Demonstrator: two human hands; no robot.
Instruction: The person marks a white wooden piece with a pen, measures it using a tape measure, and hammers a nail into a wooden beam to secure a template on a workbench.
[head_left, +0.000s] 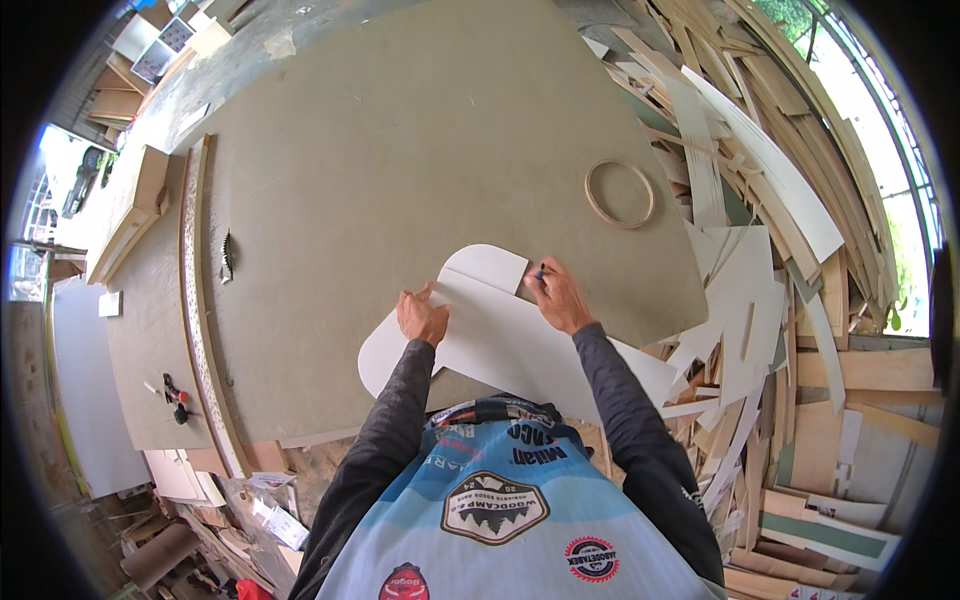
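Observation:
A long white board (515, 345) with a rounded left end lies slantwise at the near edge of the table. Along its far side sits a smaller white piece (492, 266) with a rounded corner. My left hand (422, 317) rests on the long board by the seam between the two, fingers stretched out and holding nothing. Just right of the small piece, my right hand (562, 298) is closed on a short dark pen (540, 271). Its tip is too small to make out.
The table (400, 140) is wide and brown-grey. A wooden ring (620, 193) lies to the right. Toward the left are a long wooden strip (196, 300), a small black tool (226, 257), a red-and-black tool (176, 397) and a wooden box (130, 215). Board offcuts (735, 290) crowd the right side.

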